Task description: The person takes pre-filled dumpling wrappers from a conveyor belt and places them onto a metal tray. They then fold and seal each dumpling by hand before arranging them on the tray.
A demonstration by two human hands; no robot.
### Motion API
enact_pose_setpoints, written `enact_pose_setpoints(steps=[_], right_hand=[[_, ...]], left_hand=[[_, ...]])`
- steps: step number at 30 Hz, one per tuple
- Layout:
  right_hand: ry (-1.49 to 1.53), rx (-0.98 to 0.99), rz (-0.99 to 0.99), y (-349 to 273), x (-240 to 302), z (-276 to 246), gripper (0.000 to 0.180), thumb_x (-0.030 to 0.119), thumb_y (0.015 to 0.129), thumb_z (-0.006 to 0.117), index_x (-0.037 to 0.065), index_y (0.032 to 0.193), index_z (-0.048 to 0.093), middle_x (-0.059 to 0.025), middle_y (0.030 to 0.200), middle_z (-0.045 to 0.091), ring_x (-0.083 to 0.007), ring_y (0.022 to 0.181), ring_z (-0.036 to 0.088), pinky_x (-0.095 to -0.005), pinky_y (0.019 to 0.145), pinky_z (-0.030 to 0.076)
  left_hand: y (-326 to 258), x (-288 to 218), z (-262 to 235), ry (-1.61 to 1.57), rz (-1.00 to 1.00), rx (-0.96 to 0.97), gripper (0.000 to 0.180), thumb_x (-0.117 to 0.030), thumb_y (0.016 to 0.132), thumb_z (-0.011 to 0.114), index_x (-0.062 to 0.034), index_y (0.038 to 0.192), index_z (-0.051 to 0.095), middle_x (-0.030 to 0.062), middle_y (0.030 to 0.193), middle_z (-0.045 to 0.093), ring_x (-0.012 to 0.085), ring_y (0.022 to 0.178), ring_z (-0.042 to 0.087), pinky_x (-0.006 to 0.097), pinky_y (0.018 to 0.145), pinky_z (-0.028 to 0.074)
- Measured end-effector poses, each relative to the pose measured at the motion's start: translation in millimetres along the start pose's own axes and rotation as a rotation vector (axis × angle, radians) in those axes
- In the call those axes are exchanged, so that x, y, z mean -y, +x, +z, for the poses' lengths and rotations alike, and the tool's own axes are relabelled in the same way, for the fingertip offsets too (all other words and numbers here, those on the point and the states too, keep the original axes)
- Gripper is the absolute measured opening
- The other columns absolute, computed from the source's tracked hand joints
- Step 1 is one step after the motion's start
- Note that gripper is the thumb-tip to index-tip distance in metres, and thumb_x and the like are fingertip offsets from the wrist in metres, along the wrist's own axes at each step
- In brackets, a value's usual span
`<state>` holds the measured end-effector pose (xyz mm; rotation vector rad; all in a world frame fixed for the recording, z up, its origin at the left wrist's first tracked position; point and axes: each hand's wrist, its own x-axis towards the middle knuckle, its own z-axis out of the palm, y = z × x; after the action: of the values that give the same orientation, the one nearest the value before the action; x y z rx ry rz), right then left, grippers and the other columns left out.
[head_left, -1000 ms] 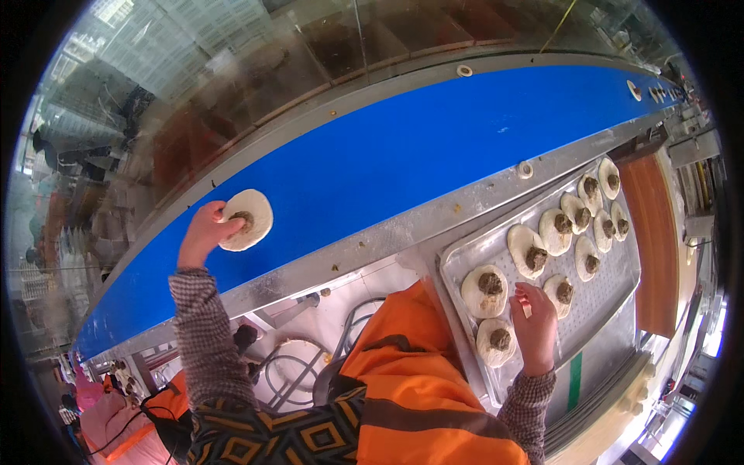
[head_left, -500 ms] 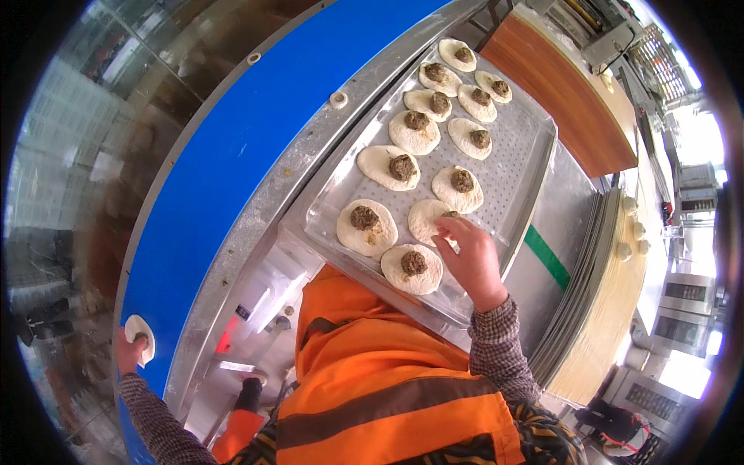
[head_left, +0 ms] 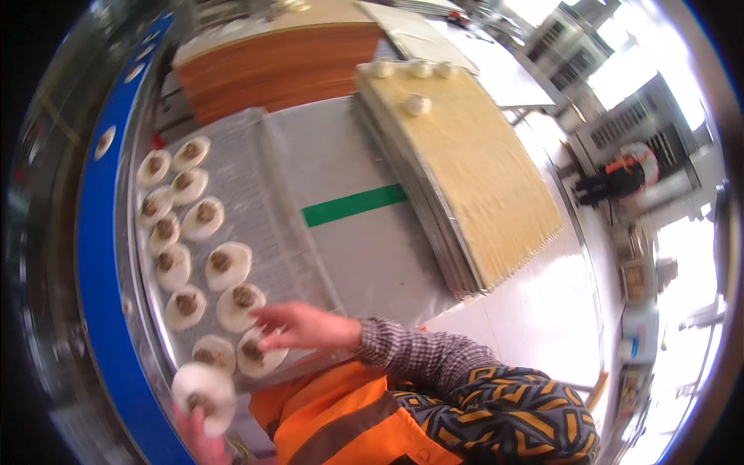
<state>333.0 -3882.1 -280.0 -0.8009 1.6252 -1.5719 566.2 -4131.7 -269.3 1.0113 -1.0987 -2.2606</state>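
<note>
A perforated metal tray (head_left: 298, 194) lies beside the blue conveyor belt (head_left: 97, 256) and carries several round dough discs with dark filling (head_left: 227, 265). My right hand (head_left: 304, 326) hovers open, fingers spread, over the tray's near end, its fingertips touching or just above the nearest filled disc (head_left: 257, 353). My left hand (head_left: 200, 434) is at the lower left edge, holding a white dough disc (head_left: 203, 388) with filling up beside the tray's near corner.
A stack of trays topped with a tan sheet (head_left: 465, 163) stands to the right, with a few dough balls (head_left: 417, 103) at its far end. A green stripe (head_left: 354, 205) marks the steel table. Wooden boards (head_left: 271, 70) lie beyond. Another person in orange (head_left: 620, 182) stands far right.
My view has swung to the right, away from the belt. My left hand has carried the dough disc from the belt to the tray's near corner. My right hand stays over the nearest discs.
</note>
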Motion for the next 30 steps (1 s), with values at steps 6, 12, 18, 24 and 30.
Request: enact_pose_setpoints(steps=[6,12,18,24,30], right_hand=[[0.317,-0.598,-0.057,-71,46,-76,0.060,0.017,0.087,0.073,0.003,0.139,0.045,-0.0124,0.127,0.058,-0.0209,0.117,0.056,-0.0361,0.099,0.047],[-0.052,-1.189,-0.145,-239,25,-192,0.049,0.009,0.092,0.062,0.005,0.138,0.047,-0.0081,0.113,0.062,-0.0172,0.104,0.060,-0.0302,0.088,0.051],[-1.069,-1.368,0.242,-304,8,-258,0.034,0.001,0.094,0.056,0.002,0.128,0.057,-0.0097,0.123,0.063,-0.0183,0.104,0.062,-0.0312,0.085,0.054],[-0.762,-1.141,0.001,-144,22,-192,0.022,-0.002,0.090,0.062,0.002,0.111,0.066,-0.0083,0.102,0.068,-0.0154,0.088,0.065,-0.0272,0.076,0.053],[-1.010,-0.543,-0.094,52,64,-102,0.016,-0.004,0.083,0.064,-0.001,0.098,0.067,-0.0144,0.095,0.068,-0.0225,0.078,0.068,-0.0302,0.071,0.055]], left_hand=[[0,64,264,0.202,-0.167,0.871,0.054,-0.005,0.088,0.054,-0.0017,0.139,0.039,0.0124,0.130,0.050,0.0219,0.120,0.052,0.036,0.101,0.046],[-45,194,421,-0.176,-0.728,1.295,0.035,-0.014,0.092,0.060,-0.0004,0.122,0.048,0.0112,0.114,0.057,0.0170,0.099,0.062,0.030,0.081,0.056],[-3,167,380,0.318,-0.443,1.385,0.036,-0.018,0.093,0.062,-0.0015,0.124,0.055,0.0019,0.103,0.061,0.0100,0.088,0.059,0.026,0.077,0.050],[184,-24,180,0.382,0.215,0.498,0.028,-0.011,0.091,0.060,0.0009,0.116,0.059,0.0089,0.095,0.066,0.0191,0.088,0.064,0.031,0.079,0.053],[347,-123,38,0.792,0.519,-0.303,0.051,-0.025,0.085,0.070,-0.0016,0.126,0.053,0.0138,0.111,0.063,0.0235,0.098,0.062,0.036,0.077,0.053]])
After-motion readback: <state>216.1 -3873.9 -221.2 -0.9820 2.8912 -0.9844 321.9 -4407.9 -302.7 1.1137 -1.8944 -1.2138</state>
